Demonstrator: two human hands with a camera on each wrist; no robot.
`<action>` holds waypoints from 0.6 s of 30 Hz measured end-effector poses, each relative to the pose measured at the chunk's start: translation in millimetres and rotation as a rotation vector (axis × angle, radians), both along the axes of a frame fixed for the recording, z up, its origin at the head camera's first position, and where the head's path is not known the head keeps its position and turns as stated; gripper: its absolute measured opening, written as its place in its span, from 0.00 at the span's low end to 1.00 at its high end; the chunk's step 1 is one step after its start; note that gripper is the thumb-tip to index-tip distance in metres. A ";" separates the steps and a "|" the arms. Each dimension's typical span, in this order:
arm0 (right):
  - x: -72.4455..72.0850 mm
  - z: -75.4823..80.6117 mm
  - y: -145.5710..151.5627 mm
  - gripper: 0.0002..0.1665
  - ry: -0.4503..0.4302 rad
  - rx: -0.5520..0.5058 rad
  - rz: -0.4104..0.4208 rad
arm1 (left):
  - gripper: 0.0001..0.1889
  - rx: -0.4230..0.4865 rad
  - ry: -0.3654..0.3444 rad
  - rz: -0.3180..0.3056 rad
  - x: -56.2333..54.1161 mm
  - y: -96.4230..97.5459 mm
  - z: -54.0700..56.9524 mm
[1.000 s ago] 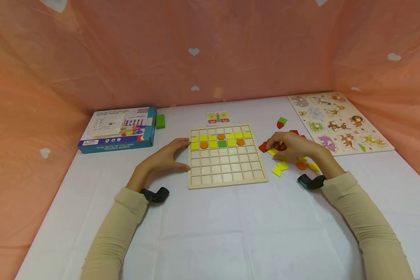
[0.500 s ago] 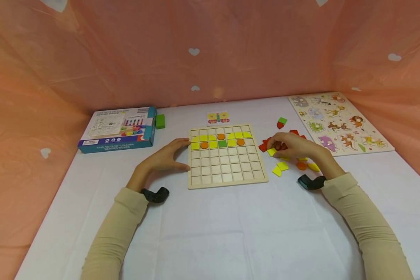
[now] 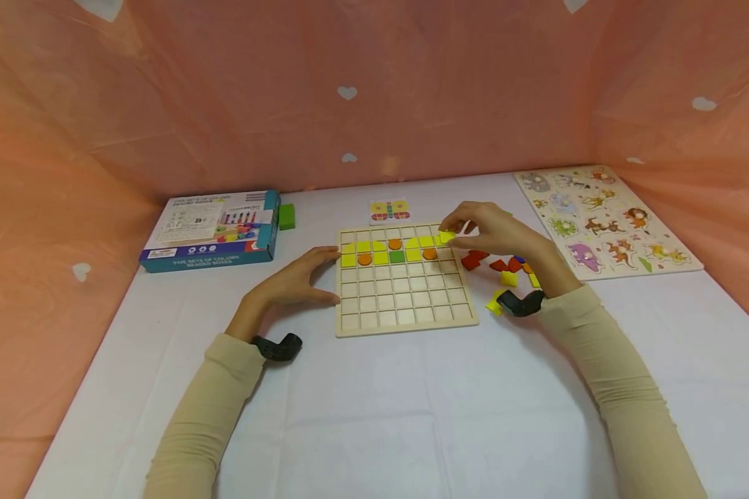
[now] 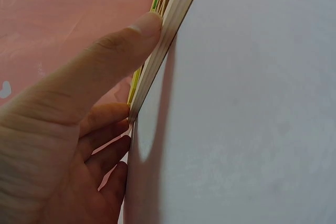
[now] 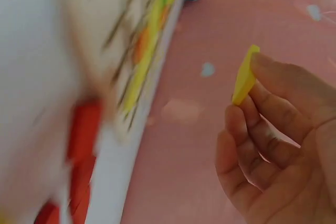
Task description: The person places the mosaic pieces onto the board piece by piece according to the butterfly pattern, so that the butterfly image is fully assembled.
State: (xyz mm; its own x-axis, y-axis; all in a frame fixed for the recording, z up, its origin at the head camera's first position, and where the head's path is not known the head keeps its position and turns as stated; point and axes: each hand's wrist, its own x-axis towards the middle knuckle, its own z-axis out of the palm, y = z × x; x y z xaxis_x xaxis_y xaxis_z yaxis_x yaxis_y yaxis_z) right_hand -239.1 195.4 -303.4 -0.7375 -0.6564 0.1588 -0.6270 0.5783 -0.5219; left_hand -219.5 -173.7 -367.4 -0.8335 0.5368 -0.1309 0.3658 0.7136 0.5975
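A wooden grid board (image 3: pixel 403 303) lies mid-table, with yellow, orange and green tiles in its two rows below the top row. My left hand (image 3: pixel 293 278) rests against the board's left edge, thumb and index finger spread apart along it; in the left wrist view the thumb (image 4: pixel 142 24) touches the board's side. Between thumb and fingers my right hand (image 3: pixel 496 230) pinches a yellow tile (image 5: pixel 245 77), held over the board's upper right corner. A small butterfly pattern card (image 3: pixel 389 211) lies behind the board.
Loose red tiles (image 3: pixel 472 261) and yellow tiles (image 3: pixel 508 278) lie right of the board, partly hidden by the right arm. An animal puzzle board (image 3: pixel 605 220) is at back right. A blue-and-white box (image 3: pixel 211 232) and a green block (image 3: pixel 286 216) sit at back left.
My right hand has lifted a yellow tile from the loose pile and carried it left and away from me to the board's upper right corner. The left hand has stayed in place.
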 end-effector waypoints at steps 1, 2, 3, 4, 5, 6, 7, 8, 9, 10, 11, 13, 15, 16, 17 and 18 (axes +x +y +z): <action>-1.1 1.2 -4.8 0.16 0.002 -0.015 0.007 | 0.49 0.001 0.000 0.000 0.0 0.1 0.1; -2.2 1.7 -8.9 0.16 0.004 -0.024 0.011 | 0.49 0.002 0.000 0.000 -0.1 0.2 0.2; -3.7 1.0 -12.2 0.16 0.002 -0.029 0.011 | 0.49 0.004 0.000 -0.001 -0.2 0.3 0.1; -4.9 -0.3 -15.0 0.16 -0.010 -0.033 0.006 | 0.49 0.006 -0.001 -0.002 -0.2 0.3 0.0; -6.3 -2.5 -16.8 0.16 -0.028 -0.035 -0.004 | 0.49 0.008 -0.001 -0.004 -0.4 0.3 -0.1; -7.8 -5.3 -17.8 0.17 -0.050 -0.033 -0.020 | 0.48 0.011 -0.002 -0.006 -0.3 0.3 -0.2; -9.6 -8.8 -18.1 0.17 -0.070 -0.026 -0.040 | 0.48 0.012 -0.002 -0.007 -0.4 0.2 -0.6; -11.4 -12.3 -18.1 0.17 -0.088 -0.015 -0.057 | 0.49 0.013 -0.003 -0.007 -0.5 0.1 -0.9; -13.5 -16.2 -17.4 0.17 -0.107 -0.003 -0.075 | 0.49 0.013 -0.004 -0.007 -0.5 0.1 -1.2; -15.1 -19.6 -16.6 0.17 -0.122 0.009 -0.093 | 0.49 0.011 -0.004 -0.007 -0.6 0.0 -1.4; -16.6 -22.4 -15.7 0.17 -0.134 0.022 -0.109 | 0.49 0.010 -0.006 -0.006 -0.6 -0.1 -1.5; -19.0 -26.8 -13.9 0.17 -0.148 0.049 -0.132 | 0.49 0.006 -0.007 -0.003 -0.7 -0.3 -1.6; -20.3 -29.3 -12.4 0.16 -0.161 0.065 -0.144 | 0.49 0.004 -0.006 -0.004 -0.6 -0.4 -0.8; -20.4 -29.7 -12.0 0.16 -0.167 0.071 -0.148 | 0.49 0.004 -0.005 -0.004 -0.5 -0.6 -0.8; -20.5 -29.9 -11.6 0.16 -0.175 0.076 -0.151 | 0.49 0.004 -0.005 -0.004 -0.4 -0.6 -0.8; -20.7 -30.3 -11.2 0.15 -0.180 0.084 -0.152 | 0.49 0.004 -0.003 -0.004 -0.4 -0.7 -0.8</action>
State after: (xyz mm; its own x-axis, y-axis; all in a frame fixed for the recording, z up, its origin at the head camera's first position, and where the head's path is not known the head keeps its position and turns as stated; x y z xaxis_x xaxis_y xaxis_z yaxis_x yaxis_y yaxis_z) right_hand -259.8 184.2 -333.7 -0.8402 -0.5412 -0.0339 -0.4311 0.7047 -0.5635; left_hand -219.8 -174.5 -368.2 -0.8311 0.5403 -0.1314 0.3662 0.7097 0.6019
